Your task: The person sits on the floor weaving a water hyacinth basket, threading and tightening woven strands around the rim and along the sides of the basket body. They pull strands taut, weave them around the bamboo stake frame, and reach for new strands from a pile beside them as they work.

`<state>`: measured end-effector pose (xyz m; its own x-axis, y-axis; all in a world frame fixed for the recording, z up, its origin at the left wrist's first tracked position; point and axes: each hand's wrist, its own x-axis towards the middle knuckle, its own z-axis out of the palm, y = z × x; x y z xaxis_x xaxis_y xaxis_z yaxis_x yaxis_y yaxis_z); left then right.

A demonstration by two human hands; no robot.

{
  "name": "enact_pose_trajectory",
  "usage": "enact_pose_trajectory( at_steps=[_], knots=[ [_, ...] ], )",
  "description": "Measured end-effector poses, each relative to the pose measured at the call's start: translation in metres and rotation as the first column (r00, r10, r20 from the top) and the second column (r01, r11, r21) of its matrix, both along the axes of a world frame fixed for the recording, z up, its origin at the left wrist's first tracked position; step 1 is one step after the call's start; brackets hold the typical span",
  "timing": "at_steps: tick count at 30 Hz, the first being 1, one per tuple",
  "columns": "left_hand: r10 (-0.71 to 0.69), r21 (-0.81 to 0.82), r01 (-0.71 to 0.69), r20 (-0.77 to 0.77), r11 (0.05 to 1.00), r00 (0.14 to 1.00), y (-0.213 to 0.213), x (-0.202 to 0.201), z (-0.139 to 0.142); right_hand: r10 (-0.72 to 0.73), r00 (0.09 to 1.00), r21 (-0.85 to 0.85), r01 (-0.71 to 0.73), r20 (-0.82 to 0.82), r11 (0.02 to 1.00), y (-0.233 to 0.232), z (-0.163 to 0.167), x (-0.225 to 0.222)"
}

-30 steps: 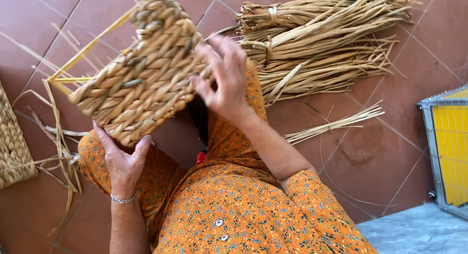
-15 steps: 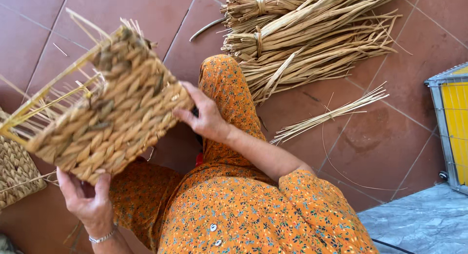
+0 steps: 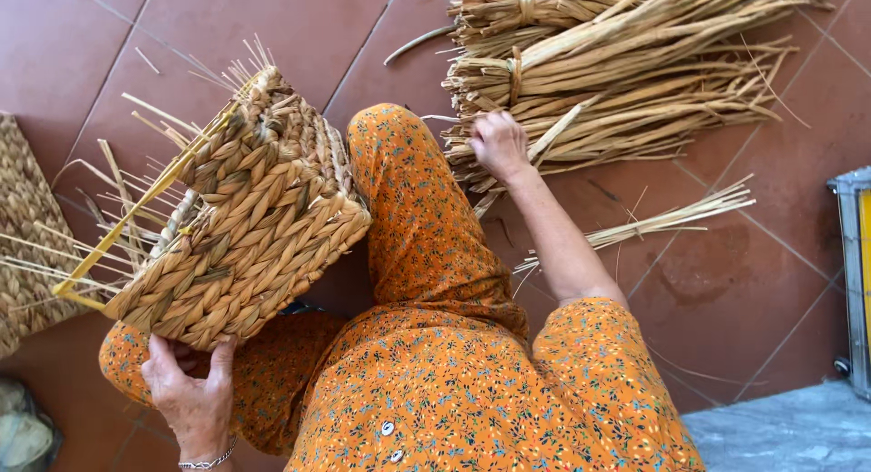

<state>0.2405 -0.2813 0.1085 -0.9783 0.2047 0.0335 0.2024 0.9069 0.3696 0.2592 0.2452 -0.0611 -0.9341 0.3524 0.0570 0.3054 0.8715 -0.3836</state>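
Observation:
A half-woven basket [image 3: 240,218] of thick braided straw, with thin yellow stakes sticking out of its open side, rests tilted over my left knee. My left hand [image 3: 192,398] grips its lower corner from below. My right hand [image 3: 497,144] is stretched out over my orange-clad leg and closed on strands at the near end of the pile of dried reed bundles [image 3: 617,82] on the floor. Whether it has pulled a strand free I cannot tell.
A thin loose bunch of straw [image 3: 671,220] lies on the red floor tiles right of my arm. A finished woven mat or basket [image 3: 27,245] lies at the left edge. A metal-framed yellow object [image 3: 853,272] stands at the right edge, above a grey slab [image 3: 798,431].
My right hand left the basket and reached out to the reed pile. The basket has tipped and swung to the right over my left knee, now held by my left hand alone.

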Motion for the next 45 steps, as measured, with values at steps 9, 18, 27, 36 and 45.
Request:
enact_pose_trajectory(
  at_steps=[9,18,27,36,45],
  knots=[
    [-0.046,-0.080,0.041,-0.066,0.996,0.997,0.000,-0.003,-0.011,0.052,0.998,0.315,-0.036,-0.045,0.949,0.012,-0.027,0.025],
    [0.020,0.072,-0.017,-0.042,0.997,0.999,0.023,0.009,-0.020,0.034,0.998,0.378,-0.051,0.050,0.925,0.021,-0.030,0.028],
    [-0.034,0.145,0.032,0.009,0.989,0.999,0.040,-0.003,-0.013,-0.140,0.869,-0.373,-0.055,-0.475,0.926,0.038,0.034,-0.004],
    [0.051,0.391,0.089,-0.334,0.916,0.941,0.071,-0.038,0.028,0.384,0.718,-0.118,-0.540,-0.581,0.833,-0.057,0.201,-0.046],
    [-0.005,0.567,0.231,-0.371,0.791,0.929,0.117,-0.098,0.011,0.626,0.662,0.260,-0.573,-0.413,0.777,-0.145,0.235,-0.107]
  ],
)
